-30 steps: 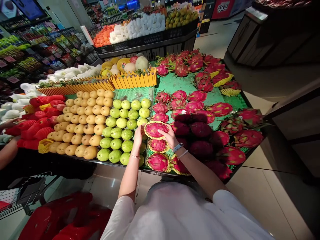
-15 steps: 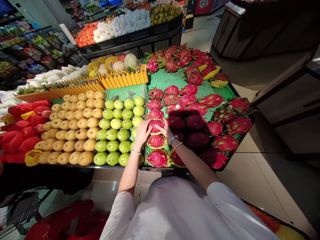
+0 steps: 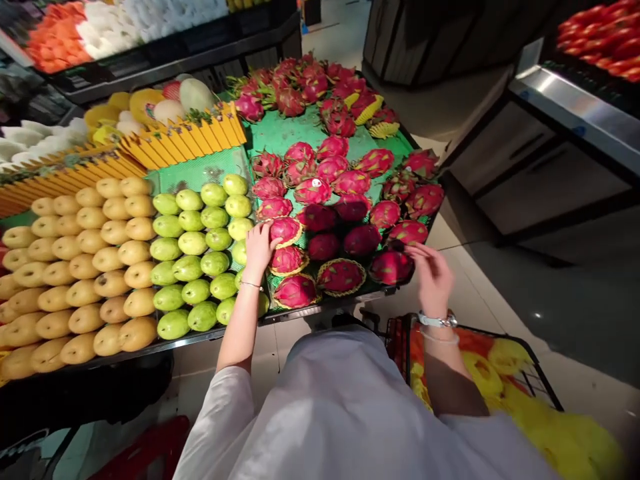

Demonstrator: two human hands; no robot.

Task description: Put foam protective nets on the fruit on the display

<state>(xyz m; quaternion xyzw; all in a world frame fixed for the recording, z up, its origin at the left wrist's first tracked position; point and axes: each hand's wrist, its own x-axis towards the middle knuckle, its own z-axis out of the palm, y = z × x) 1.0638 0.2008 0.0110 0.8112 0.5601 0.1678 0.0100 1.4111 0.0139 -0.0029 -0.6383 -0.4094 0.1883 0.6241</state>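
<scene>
My left hand (image 3: 259,243) rests with fingers spread on the left side of a dragon fruit in a yellow foam net (image 3: 286,231), in the front left column of the dragon fruit display (image 3: 325,200). My right hand (image 3: 431,277) has swung to the right, fingers loosely curled beside a bare dragon fruit (image 3: 391,266) at the display's front right corner; whether it touches the fruit is unclear. A watch and a thin bracelet sit on my right wrist. Two more netted dragon fruits (image 3: 295,291) lie in front of the left hand.
Green mangoes (image 3: 197,247) and yellow mangoes (image 3: 85,267) fill the stand to the left. A yellow picket divider (image 3: 185,141) and melons stand behind. A cart with yellow and orange foam nets (image 3: 500,373) is at my right. Dark counters (image 3: 550,153) stand beyond the aisle.
My right hand left the netted dragon fruit and moved right to the front corner. The left hand stays on the netted fruit. The view turned right and down, showing the cart.
</scene>
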